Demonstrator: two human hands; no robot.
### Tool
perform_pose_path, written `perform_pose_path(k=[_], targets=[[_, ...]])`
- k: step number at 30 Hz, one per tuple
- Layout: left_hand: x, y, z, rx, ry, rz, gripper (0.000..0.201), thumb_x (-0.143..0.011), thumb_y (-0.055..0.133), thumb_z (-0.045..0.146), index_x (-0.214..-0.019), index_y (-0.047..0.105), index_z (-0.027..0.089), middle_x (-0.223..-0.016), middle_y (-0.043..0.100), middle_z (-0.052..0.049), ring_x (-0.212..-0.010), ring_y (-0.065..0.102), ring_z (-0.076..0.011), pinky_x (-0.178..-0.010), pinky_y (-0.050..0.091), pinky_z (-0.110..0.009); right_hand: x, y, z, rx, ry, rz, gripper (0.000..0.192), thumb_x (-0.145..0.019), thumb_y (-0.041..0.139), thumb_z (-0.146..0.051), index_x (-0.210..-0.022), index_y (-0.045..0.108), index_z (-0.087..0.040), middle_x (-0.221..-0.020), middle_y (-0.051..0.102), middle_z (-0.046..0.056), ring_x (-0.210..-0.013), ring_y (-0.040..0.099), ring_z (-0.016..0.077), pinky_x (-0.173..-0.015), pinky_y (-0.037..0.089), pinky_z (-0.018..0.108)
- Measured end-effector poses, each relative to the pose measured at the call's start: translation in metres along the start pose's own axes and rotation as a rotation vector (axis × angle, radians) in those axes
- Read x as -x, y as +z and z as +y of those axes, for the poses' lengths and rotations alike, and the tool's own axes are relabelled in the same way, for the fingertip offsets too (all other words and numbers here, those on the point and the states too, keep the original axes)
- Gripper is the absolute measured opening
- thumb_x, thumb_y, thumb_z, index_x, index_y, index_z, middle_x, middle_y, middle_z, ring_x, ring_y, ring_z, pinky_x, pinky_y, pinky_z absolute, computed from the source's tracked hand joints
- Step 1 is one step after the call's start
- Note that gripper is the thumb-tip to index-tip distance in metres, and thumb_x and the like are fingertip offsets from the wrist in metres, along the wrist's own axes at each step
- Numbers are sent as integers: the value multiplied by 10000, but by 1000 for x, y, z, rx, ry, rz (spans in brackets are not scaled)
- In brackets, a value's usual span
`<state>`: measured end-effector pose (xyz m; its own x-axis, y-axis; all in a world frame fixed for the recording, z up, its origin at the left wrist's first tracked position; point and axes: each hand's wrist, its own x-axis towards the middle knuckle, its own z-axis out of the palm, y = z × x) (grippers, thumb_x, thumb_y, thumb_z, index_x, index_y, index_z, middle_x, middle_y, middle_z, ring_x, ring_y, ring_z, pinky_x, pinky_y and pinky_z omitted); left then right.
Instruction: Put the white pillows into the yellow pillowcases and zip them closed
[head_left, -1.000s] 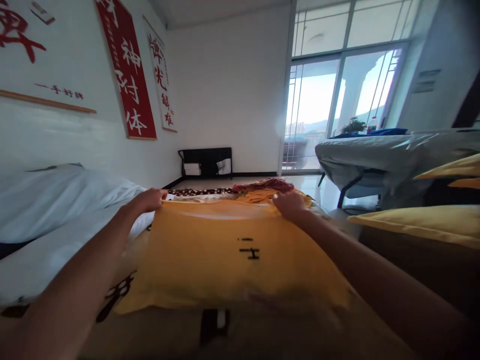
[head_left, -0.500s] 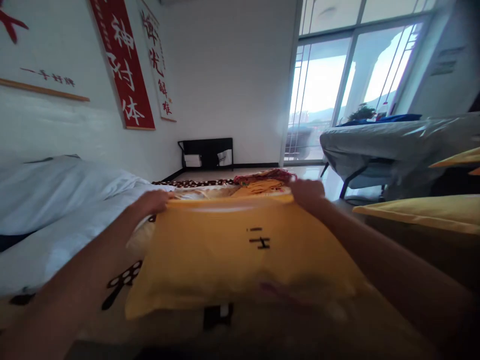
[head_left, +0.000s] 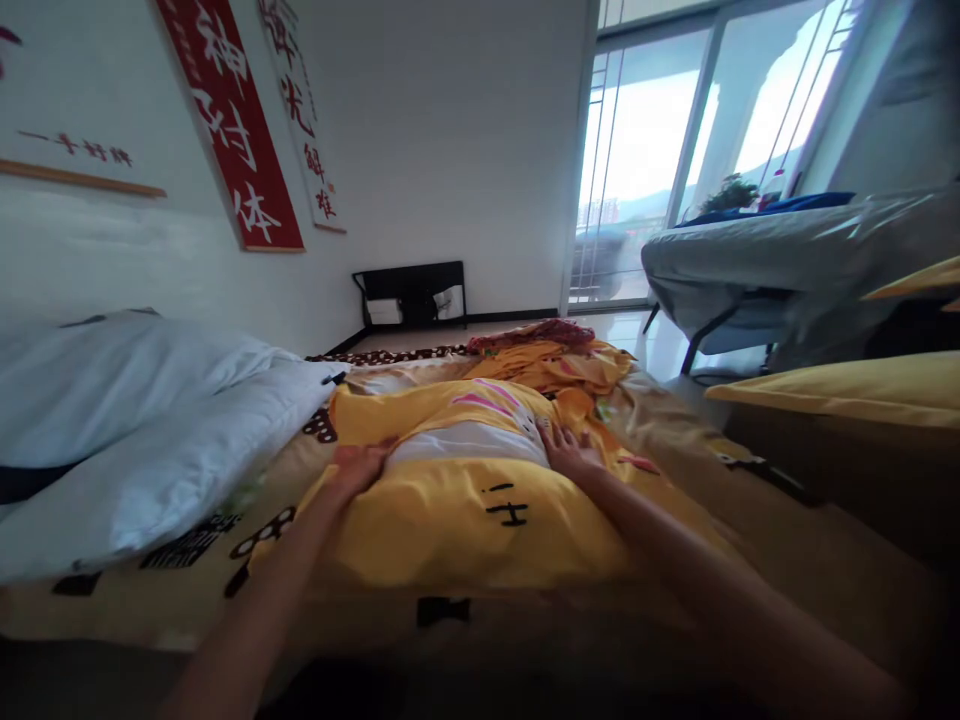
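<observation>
A yellow pillow (head_left: 465, 520) with a white patch and black marks lies flat on the printed bed sheet (head_left: 150, 590) in front of me. My left hand (head_left: 358, 468) presses flat on the pillow's left side, fingers spread. On the pillow's right side my right hand (head_left: 566, 452) rests flat, fingers apart. Neither hand grips anything. Beyond the pillow lies a crumpled heap of yellow and red cloth (head_left: 551, 360).
White pillows (head_left: 150, 440) are stacked at the left against the wall with red banners (head_left: 232, 130). A yellow cushion (head_left: 847, 395) is at the right, and behind it a grey covered bed (head_left: 780, 260). A glass door (head_left: 660, 170) and a black rack (head_left: 411, 295) stand at the far end.
Both hands held the pillow's far edge up; now the pillow lies flat on the bed and both hands press open on top of it. The view tilted down.
</observation>
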<state>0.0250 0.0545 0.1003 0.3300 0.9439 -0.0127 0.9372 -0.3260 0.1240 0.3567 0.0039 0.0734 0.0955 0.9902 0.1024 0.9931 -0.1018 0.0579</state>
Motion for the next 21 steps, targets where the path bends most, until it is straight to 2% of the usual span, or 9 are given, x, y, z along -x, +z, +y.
perform_pose_path(k=[2,5,8,10,13,15,18,19,21], targets=[[-4,-12,-14,-74,8,11,378,-823,457,142,-1118,679,223,-1161,687,-49,-1065,630,-202,-909,447,-263,-9,-5,11,34,5,15,468,-911,541,-255,-1369,479,-183,-1375,513,150,-1272,466,299,-1067,308,543],[-10,-56,-31,-167,-12,96,348,-800,467,149,-1031,717,219,-1116,700,-73,-1035,636,-242,-898,446,-298,-21,-44,35,77,11,99,488,-894,464,-156,-1380,482,-194,-1369,512,200,-1284,440,342,-1055,265,555],[-8,-99,-35,-243,-50,275,392,-827,393,122,-1064,705,136,-1197,649,-135,-1152,559,-279,-1045,333,-388,-26,-89,50,110,58,241,529,-919,347,-120,-1447,370,-149,-1425,431,230,-1280,415,359,-1040,241,569],[-4,-121,-31,-276,-87,425,440,-858,325,114,-1138,661,68,-1241,615,-157,-1203,511,-271,-1101,246,-421,-27,-115,53,121,110,363,532,-946,281,-134,-1479,282,-124,-1459,371,230,-1286,389,375,-1034,214,590],[3,-146,-24,-223,-130,632,490,-851,317,150,-1244,592,50,-1236,625,-104,-1141,543,-196,-1050,330,-334,-26,-146,52,134,191,615,492,-935,286,-152,-1421,353,-117,-1375,464,199,-1241,431,367,-1016,248,591],[5,-160,-22,-141,-132,721,536,-785,363,169,-1267,585,88,-1225,641,-34,-1071,572,-137,-971,394,-233,-27,-162,51,115,196,742,470,-914,300,-174,-1364,422,-226,-1332,518,132,-1226,446,339,-1018,274,586],[3,-178,-25,-79,-135,760,613,-707,363,181,-1272,580,91,-1223,637,24,-1046,580,-126,-928,417,-208,-36,-181,50,48,183,742,419,-917,332,-302,-1312,444,-385,-1372,498,55,-1266,394,365,-1047,224,633],[0,-183,-26,-75,-156,746,618,-703,358,197,-1266,583,81,-1215,637,30,-1056,576,-147,-925,421,-228,-42,-185,52,33,187,716,405,-919,356,-346,-1308,462,-366,-1382,489,67,-1274,381,390,-1049,196,649],[-9,-190,-31,-42,-219,678,611,-718,364,253,-1260,588,80,-1170,649,37,-1041,576,-186,-905,430,-275,-60,-190,58,26,210,652,441,-920,388,-407,-1316,497,-247,-1379,479,140,-1265,382,441,-1020,161,682]])
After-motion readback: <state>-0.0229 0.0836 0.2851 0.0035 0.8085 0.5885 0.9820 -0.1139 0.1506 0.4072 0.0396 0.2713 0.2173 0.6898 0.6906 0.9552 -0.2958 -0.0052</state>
